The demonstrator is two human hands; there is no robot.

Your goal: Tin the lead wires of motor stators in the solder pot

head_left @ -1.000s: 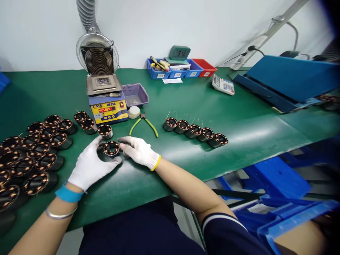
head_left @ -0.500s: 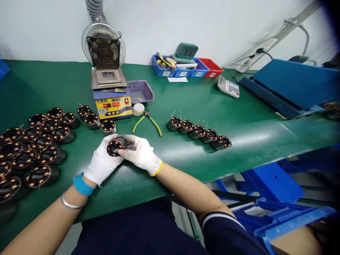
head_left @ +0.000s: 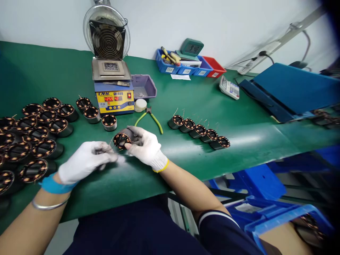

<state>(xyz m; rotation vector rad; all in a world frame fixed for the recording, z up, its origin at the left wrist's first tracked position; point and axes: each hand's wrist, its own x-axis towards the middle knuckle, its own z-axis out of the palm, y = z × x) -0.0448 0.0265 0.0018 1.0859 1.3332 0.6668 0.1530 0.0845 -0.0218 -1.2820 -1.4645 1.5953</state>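
Note:
In my gloved right hand is a motor stator, a dark ring with copper windings. It is tilted so its open end faces me, with my thumb at its rim. Thin wire ends stick out from its left side. My gloved left hand is off the stator, just left of and below it. Its fingers are bent and the tips smeared by motion, close to the wire ends; whether they pinch a wire I cannot tell. Behind the held stator stands another stator. Green-handled cutters lie open behind my right hand.
Many stators crowd the left side. A row of several stators with upright wires stands at right. At the back are a solder pot, purple tray, white round container, small bins and calculator.
My left hand has let go of the stator and moved left and down. My right hand keeps hold of it, now slightly farther right and higher in view. The camera view has shifted slightly.

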